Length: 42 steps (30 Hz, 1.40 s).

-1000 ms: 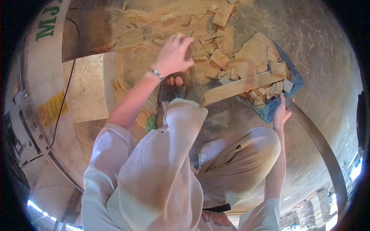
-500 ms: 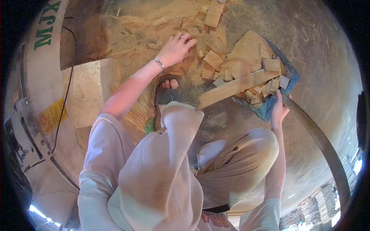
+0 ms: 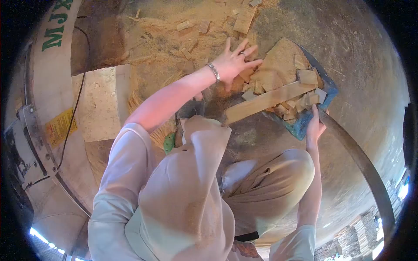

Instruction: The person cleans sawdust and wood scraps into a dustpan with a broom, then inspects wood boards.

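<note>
Wood scraps (image 3: 307, 77), left hand (image 3: 230, 65) perhaps touching some, now nearer blue pan (image 3: 331, 92)

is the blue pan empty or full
Not empty, and it looks full: sawdust and wood scraps cover most of the blue pan, leaving mainly its edges showing.

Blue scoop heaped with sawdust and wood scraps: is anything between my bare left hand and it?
Yes. Small pale wooden offcuts lie between your bare left hand and the blue scoop. A long, flat wooden strip also juts out past the scoop's open side.
</note>
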Each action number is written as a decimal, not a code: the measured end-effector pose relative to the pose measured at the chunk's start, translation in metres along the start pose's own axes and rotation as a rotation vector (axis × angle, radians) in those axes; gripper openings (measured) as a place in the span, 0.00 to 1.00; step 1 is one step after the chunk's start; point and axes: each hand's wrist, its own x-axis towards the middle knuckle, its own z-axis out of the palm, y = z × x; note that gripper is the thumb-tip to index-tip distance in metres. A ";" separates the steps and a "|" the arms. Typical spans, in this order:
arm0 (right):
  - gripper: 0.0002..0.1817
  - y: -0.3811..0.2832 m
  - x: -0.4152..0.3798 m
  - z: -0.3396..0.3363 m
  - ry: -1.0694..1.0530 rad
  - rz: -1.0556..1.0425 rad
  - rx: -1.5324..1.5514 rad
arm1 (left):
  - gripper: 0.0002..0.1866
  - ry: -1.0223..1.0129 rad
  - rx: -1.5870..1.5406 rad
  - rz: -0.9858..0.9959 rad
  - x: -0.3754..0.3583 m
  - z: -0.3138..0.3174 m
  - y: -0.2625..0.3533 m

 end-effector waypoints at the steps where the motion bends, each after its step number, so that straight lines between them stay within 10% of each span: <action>1: 0.18 -0.001 -0.001 0.000 -0.008 -0.011 -0.016 | 0.70 -0.041 0.046 0.013 0.002 0.003 0.000; 12: 0.15 -0.010 0.000 -0.003 -0.033 -0.003 -0.068 | 0.27 0.270 -0.128 0.008 -0.047 0.056 0.015; 32: 0.18 -0.013 -0.003 -0.001 -0.021 0.008 -0.006 | 0.37 0.403 -0.520 -0.825 -0.015 0.021 -0.042; 36: 0.17 -0.001 0.000 -0.005 -0.065 0.002 0.069 | 0.33 0.329 -1.068 -0.456 -0.032 0.011 -0.014; 42: 0.18 -0.005 -0.002 -0.002 -0.021 -0.036 0.038 | 0.39 0.170 -0.949 -0.051 0.015 -0.044 0.085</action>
